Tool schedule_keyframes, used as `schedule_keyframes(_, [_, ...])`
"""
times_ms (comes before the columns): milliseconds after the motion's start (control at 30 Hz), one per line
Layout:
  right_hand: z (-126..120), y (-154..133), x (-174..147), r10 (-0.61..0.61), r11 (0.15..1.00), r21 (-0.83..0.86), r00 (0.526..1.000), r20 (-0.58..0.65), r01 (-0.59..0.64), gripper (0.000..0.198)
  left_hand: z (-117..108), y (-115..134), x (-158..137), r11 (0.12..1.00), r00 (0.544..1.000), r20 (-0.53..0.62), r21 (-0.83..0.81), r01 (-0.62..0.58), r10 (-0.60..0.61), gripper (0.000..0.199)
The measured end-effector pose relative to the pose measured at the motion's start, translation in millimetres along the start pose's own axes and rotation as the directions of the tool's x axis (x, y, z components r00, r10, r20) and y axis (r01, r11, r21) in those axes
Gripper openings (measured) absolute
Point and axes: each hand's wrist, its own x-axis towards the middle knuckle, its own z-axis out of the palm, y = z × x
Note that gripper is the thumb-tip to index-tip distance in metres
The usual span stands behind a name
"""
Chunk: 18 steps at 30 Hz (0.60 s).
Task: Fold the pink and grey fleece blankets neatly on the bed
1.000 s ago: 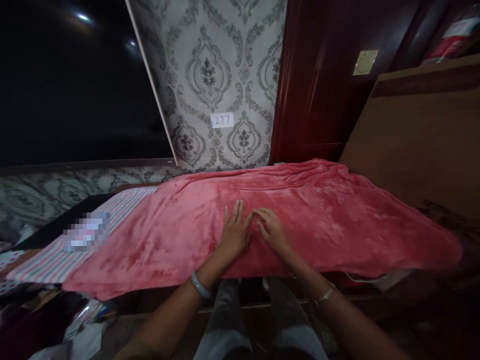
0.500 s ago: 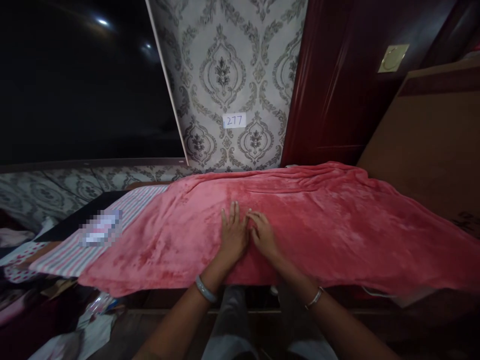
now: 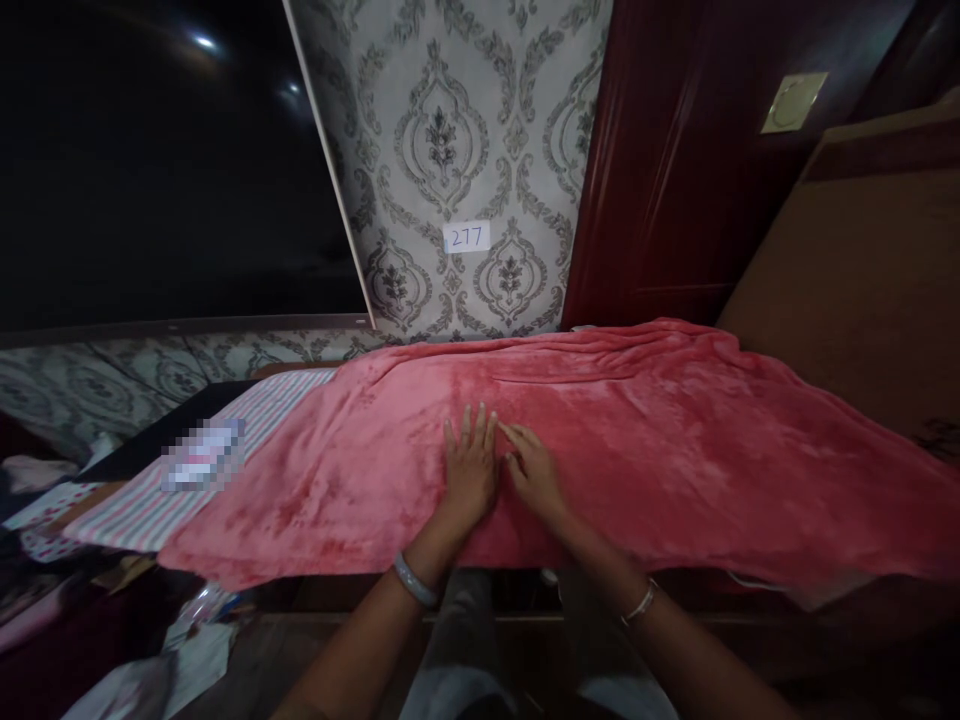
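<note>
A pink-red plush blanket (image 3: 660, 470) lies spread out in front of me, with soft wrinkles across its surface and bunched folds along the back edge. My left hand (image 3: 471, 465) rests palm down on its middle, fingers stretched out and slightly apart. Just right of it is my right hand (image 3: 536, 470), also on the blanket, its fingertips pointing toward the left hand's fingers. The right thumb stands apart from the index finger, and nothing shows between them. Both hands touch the cloth without gripping it.
Left of the blanket, a striped cloth (image 3: 135, 515) carries a blurred-out item (image 3: 202, 455). A large dark screen (image 3: 172, 180) hangs behind on the left. A cardboard box (image 3: 862, 260) leans at the right near a dark red door (image 3: 667, 150). Clutter fills the lower left floor.
My left fingers have spread a little wider. The right fingertips have shifted slightly to the right. The blanket looks the same.
</note>
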Motion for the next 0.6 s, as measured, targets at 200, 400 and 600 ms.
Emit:
schedule_keyframes(200, [-4.8, -10.0, -5.2, -0.047, 0.999, -0.013, 0.995, 0.085, 0.048, 0.054, 2.9, 4.1, 2.1, 1.000, 1.000, 0.016, -0.016, 0.003, -0.002, 0.069])
schedule_keyframes(400, [-15.7, -14.7, -3.7, -0.043, 0.994, -0.097, 0.998, 0.040, 0.046, 0.060, -3.2, 13.4, 2.8, 0.997, 1.000, -0.014, -0.071, -0.013, 0.012, 0.069])
schedule_keyframes(600, [-24.4, -22.4, -10.8, -0.082, 0.996, -0.037, 0.994, 0.078, 0.086, 0.050, -15.6, 19.4, 4.4, 0.997, 0.999, 0.047, -0.081, 0.012, -0.008, 0.067])
